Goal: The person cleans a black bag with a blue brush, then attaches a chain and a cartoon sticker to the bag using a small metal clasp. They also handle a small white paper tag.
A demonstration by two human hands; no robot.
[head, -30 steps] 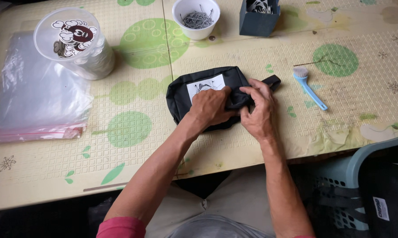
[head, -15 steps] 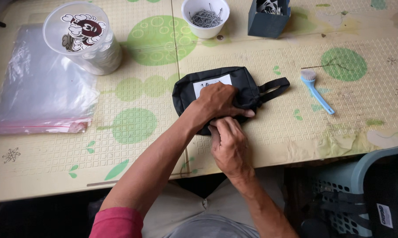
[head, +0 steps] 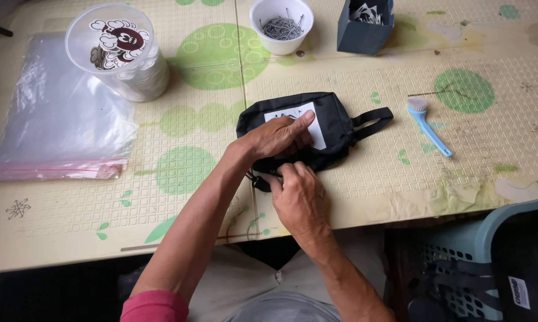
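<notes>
Your left hand (head: 278, 137) still presses flat on the black pouch (head: 316, 128) at frame centre on the tabletop (head: 191, 197); your right hand (head: 299, 197) has slid to its near-left corner, fingers pinching there.

Soft, even daylight; faint shadows, sharp focus, mild glare on the plastic bags (head: 54, 125), dim under the table (head: 400, 179).

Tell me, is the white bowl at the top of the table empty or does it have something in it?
Not empty: the white bowl stands upright, holding a heap of thin grey metal pieces.
</notes>
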